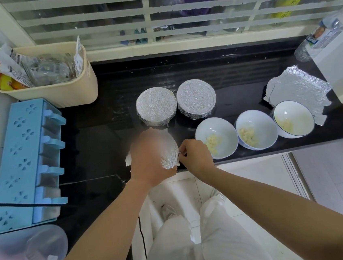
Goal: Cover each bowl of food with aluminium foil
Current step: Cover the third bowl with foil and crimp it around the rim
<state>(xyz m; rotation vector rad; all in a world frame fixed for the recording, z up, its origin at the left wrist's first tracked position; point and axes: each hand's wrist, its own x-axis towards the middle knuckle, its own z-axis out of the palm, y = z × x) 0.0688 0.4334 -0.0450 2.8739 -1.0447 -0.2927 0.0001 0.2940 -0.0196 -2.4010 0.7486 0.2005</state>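
Two foil-covered bowls (156, 107) (196, 98) stand side by side on the black counter (108, 140). In front of them a third bowl (169, 151) wears a foil sheet; my left hand (148, 157) lies over its top, fingers curved round it. My right hand (195, 154) pinches the foil's edge at the bowl's right side. Three uncovered white bowls (217, 137) (256, 129) (293, 119) with pale food sit in a row to the right. A loose foil sheet (297, 89) lies behind the rightmost bowl, partly under it.
A cream basket (67, 90) of packets stands at the back left, a blue drawer rack (21, 162) along the left side. A water bottle (323, 33) lies at the back right. The counter's front edge runs just below my hands.
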